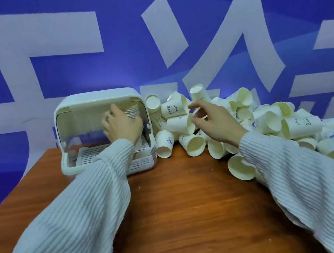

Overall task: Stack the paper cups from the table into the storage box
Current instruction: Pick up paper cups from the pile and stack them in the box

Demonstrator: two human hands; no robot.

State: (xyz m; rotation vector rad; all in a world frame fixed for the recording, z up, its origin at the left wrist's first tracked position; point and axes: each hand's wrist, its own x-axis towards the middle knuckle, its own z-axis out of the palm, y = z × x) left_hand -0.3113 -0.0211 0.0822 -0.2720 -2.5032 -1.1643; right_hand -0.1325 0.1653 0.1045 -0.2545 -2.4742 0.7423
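A white storage box (95, 98) with its front lid raised stands at the back left of the wooden table (187, 211). My left hand (120, 126) reaches inside it and grips a nested stack of paper cups (132, 111) near the box's right wall. A heap of loose white paper cups (271, 122), some printed with a bear, lies to the right of the box. My right hand (214, 121) hovers over the heap's left part, fingers spread, its fingertips at the rim of a cup lying on its side (180, 124). It holds nothing.
The table's left edge (17, 189) runs diagonally close to the box. A blue wall with large white characters (169, 37) stands right behind the table. Bare wood lies between my two sleeves in front of the box and the heap.
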